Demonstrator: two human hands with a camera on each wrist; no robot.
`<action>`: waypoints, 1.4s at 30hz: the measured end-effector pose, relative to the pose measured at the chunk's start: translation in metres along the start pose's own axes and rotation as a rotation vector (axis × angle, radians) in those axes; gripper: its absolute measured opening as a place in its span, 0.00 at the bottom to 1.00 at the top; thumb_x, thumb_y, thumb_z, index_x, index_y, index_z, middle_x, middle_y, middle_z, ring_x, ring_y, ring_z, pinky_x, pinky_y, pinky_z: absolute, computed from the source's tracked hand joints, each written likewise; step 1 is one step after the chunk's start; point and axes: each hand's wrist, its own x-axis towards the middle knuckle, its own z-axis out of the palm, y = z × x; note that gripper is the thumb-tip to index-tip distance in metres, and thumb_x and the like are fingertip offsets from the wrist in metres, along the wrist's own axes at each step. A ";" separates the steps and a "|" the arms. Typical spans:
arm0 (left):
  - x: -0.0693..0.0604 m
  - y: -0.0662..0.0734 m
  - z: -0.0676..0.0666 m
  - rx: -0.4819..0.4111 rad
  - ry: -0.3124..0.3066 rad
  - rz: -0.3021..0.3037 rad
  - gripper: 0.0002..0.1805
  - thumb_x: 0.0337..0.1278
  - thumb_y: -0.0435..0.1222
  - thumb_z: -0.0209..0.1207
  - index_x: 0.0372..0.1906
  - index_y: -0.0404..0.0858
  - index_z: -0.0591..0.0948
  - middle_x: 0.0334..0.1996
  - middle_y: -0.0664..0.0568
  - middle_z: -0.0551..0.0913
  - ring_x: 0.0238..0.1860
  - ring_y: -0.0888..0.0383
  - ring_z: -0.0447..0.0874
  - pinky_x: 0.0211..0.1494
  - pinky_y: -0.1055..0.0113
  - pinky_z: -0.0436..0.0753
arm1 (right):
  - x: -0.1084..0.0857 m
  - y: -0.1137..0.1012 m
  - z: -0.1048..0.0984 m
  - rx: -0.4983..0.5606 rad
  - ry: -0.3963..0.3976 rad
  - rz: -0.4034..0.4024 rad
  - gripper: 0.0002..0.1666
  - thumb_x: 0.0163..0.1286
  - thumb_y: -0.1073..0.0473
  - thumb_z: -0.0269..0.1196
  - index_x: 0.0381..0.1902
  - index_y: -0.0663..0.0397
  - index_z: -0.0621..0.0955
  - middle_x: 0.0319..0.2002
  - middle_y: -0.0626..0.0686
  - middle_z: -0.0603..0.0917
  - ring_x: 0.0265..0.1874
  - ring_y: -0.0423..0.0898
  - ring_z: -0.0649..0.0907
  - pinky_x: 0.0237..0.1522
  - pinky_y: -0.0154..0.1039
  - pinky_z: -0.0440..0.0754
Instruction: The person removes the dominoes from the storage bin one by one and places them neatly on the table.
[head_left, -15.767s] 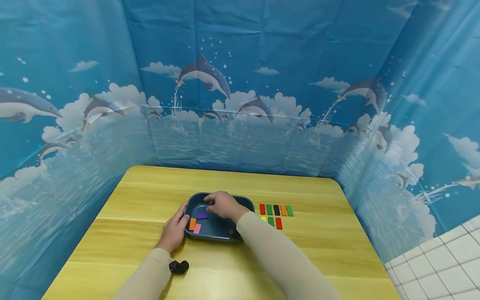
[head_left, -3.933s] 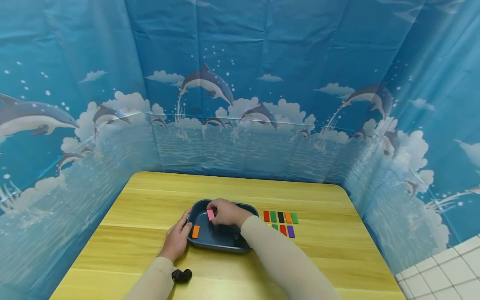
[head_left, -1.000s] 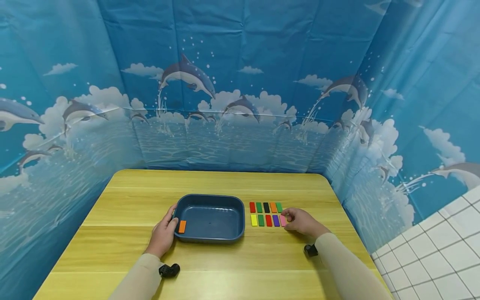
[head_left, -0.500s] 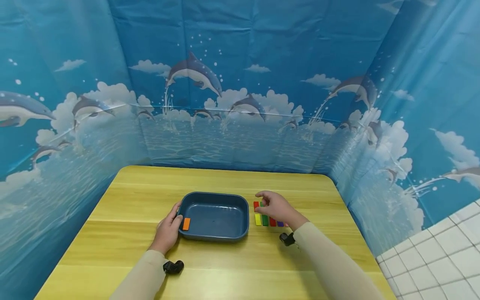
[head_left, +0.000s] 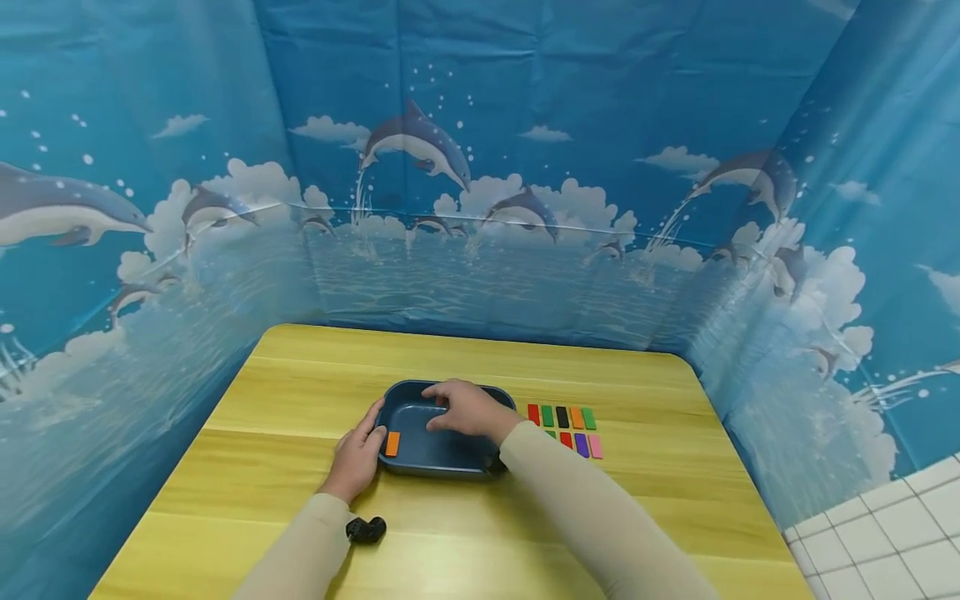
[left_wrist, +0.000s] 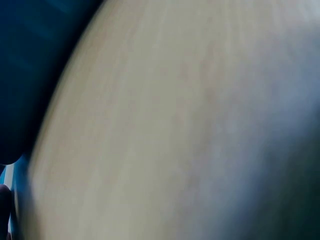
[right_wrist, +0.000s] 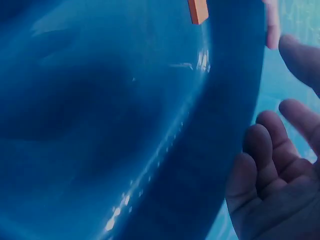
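Observation:
A dark blue plastic tray (head_left: 442,472) sits on the table, one orange block (head_left: 392,444) lying at its left end. My left hand (head_left: 354,462) grips the tray's left rim, thumb over the edge. Above the tray hovers my right hand (head_left: 471,408), fingers loosely bent and apart, holding nothing. The right wrist view has that hand (right_wrist: 285,200) beside the tray wall (right_wrist: 232,100). Right of the tray lie two rows of blocks: a back row ending in a green one (head_left: 589,418), a front row ending in purple (head_left: 581,445) and pink (head_left: 596,447).
The yellow wood table (head_left: 255,467) carries it all. A dolphin-print curtain (head_left: 480,275) surrounds its back and sides. My right forearm covers part of the front row of blocks. The left wrist view is blurred, with a dark tray edge (left_wrist: 35,75) at left.
The purple and pink blocks went from the tray to the front row's right end. After leaving the pink one, my right hand swung left over the tray. My left hand stayed on the rim.

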 end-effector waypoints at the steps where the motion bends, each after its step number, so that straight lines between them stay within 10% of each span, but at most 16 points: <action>1: 0.000 0.001 0.002 0.001 0.006 0.000 0.28 0.85 0.50 0.43 0.83 0.65 0.59 0.79 0.47 0.70 0.78 0.36 0.67 0.80 0.32 0.62 | 0.005 0.000 0.002 -0.004 -0.015 -0.003 0.37 0.69 0.52 0.75 0.73 0.47 0.78 0.61 0.55 0.84 0.59 0.50 0.83 0.52 0.41 0.86; 18: -0.005 0.006 0.010 0.028 0.009 0.031 0.28 0.86 0.47 0.43 0.83 0.61 0.62 0.73 0.45 0.78 0.70 0.35 0.71 0.76 0.30 0.61 | 0.044 -0.001 0.040 -0.126 -0.148 0.000 0.44 0.55 0.43 0.82 0.68 0.43 0.80 0.56 0.47 0.84 0.51 0.41 0.81 0.60 0.39 0.83; 42: -0.001 0.001 0.000 0.006 -0.018 0.020 0.28 0.86 0.48 0.40 0.84 0.61 0.59 0.79 0.48 0.69 0.82 0.34 0.56 0.83 0.31 0.43 | 0.060 -0.003 0.071 -0.319 -0.071 -0.005 0.31 0.57 0.34 0.78 0.55 0.32 0.80 0.47 0.44 0.78 0.45 0.44 0.73 0.54 0.40 0.75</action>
